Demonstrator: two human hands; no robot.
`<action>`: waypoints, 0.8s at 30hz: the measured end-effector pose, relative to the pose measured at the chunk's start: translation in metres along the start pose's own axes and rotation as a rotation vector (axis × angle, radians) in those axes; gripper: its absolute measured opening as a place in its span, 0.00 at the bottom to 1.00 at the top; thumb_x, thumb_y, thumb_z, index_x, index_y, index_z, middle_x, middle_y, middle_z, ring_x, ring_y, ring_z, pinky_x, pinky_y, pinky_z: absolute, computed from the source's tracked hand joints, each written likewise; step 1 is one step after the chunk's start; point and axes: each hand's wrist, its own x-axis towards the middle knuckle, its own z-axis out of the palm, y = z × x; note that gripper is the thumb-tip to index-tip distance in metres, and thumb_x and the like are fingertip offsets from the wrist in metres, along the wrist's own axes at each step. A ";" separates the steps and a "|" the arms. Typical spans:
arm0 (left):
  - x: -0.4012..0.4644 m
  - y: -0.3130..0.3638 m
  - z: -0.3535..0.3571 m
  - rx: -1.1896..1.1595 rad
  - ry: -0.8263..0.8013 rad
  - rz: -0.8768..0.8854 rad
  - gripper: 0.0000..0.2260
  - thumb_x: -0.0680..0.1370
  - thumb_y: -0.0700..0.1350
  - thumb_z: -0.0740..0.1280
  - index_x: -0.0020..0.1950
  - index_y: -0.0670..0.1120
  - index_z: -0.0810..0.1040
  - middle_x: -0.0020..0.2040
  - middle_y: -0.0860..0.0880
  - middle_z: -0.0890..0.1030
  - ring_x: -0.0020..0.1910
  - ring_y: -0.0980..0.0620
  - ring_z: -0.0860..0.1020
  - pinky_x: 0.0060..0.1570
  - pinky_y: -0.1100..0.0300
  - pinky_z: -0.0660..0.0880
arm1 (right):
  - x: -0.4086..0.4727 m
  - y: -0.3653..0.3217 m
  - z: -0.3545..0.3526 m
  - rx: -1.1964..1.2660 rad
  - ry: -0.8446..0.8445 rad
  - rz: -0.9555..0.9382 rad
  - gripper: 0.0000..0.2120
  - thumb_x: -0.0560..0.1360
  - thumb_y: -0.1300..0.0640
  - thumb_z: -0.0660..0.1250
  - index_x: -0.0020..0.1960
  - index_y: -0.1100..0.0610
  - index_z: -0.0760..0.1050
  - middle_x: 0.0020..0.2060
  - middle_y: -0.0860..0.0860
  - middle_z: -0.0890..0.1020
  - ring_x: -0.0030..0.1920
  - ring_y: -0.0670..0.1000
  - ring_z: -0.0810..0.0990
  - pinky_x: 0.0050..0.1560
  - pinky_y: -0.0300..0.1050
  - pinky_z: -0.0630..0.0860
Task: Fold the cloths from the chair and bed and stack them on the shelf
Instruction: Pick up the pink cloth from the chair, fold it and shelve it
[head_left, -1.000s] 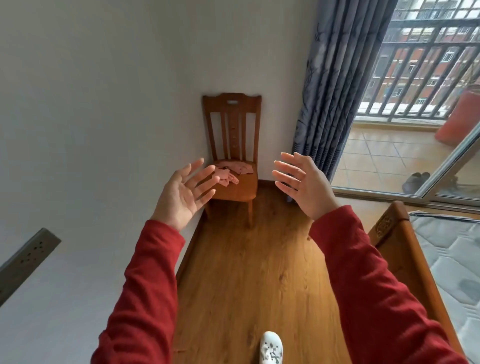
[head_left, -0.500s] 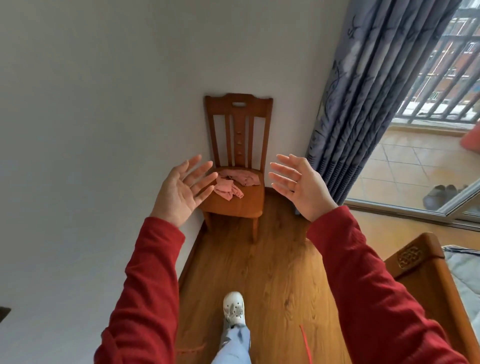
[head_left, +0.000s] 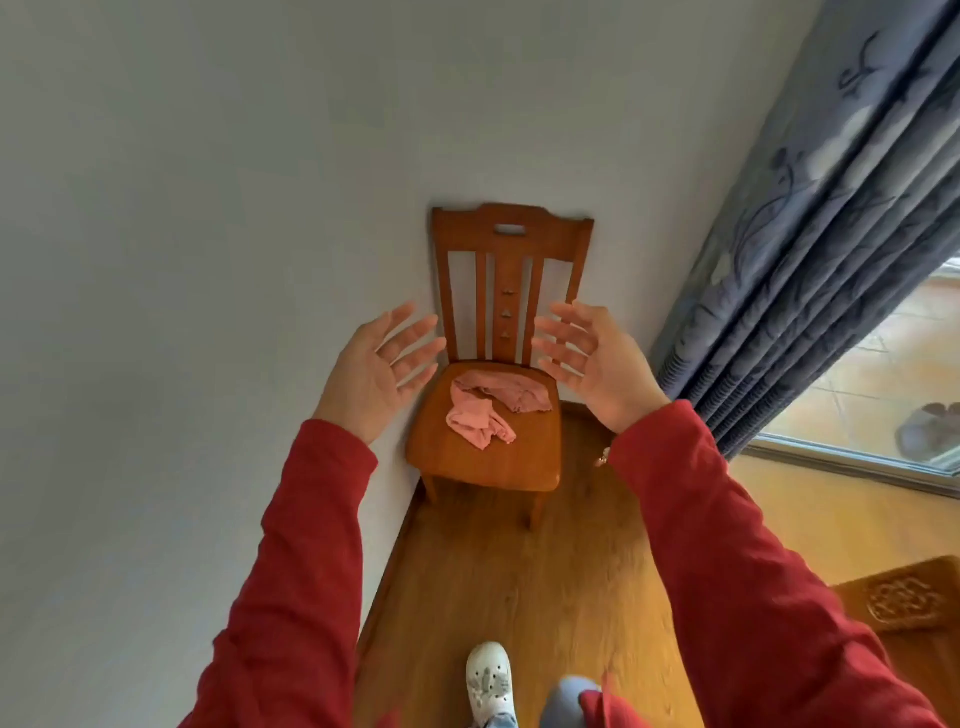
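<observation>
Cloth (head_left: 488, 408) lies crumpled on the chair (head_left: 483, 457) seat as both hands, left (head_left: 382, 376) and right (head_left: 592, 364), hover spread and empty; a one-corner grab could trail it onto the floor.

The cloth (head_left: 485, 408) is pink all over, with no pattern. It lies on a chair (head_left: 483, 457) made of shiny orange-brown wood. The floor (head_left: 519, 587) is a lighter brown wood with thin dark lines in it. The wall (head_left: 208, 208) is plain white-grey. Both sleeves (head_left: 311, 545) are deep red. The curtain (head_left: 810, 270) is grey-blue with darker blue swirls and pale patches like leaves. The shoe (head_left: 487, 678) is white with small grey spots. The trousers (head_left: 566, 701) are light blue. The tiles (head_left: 893, 364) outside are pale orange.
</observation>
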 end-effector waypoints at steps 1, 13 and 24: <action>0.010 0.001 -0.002 0.002 0.003 -0.007 0.17 0.83 0.52 0.57 0.69 0.49 0.74 0.64 0.47 0.81 0.63 0.46 0.79 0.66 0.48 0.71 | 0.009 0.001 0.003 -0.004 -0.002 0.010 0.11 0.81 0.49 0.61 0.55 0.51 0.80 0.54 0.51 0.85 0.56 0.52 0.83 0.56 0.47 0.79; 0.144 -0.019 -0.021 0.026 0.059 -0.120 0.17 0.83 0.52 0.57 0.70 0.49 0.74 0.64 0.48 0.81 0.62 0.47 0.80 0.64 0.49 0.73 | 0.154 0.017 0.005 -0.037 0.048 0.153 0.12 0.80 0.49 0.62 0.56 0.53 0.81 0.56 0.52 0.84 0.56 0.53 0.83 0.56 0.50 0.81; 0.293 -0.062 -0.037 -0.006 0.191 -0.221 0.18 0.84 0.53 0.54 0.71 0.50 0.72 0.65 0.48 0.80 0.62 0.48 0.80 0.62 0.51 0.75 | 0.330 0.041 -0.010 -0.076 0.053 0.307 0.13 0.80 0.49 0.63 0.58 0.54 0.81 0.55 0.52 0.85 0.56 0.53 0.83 0.50 0.47 0.82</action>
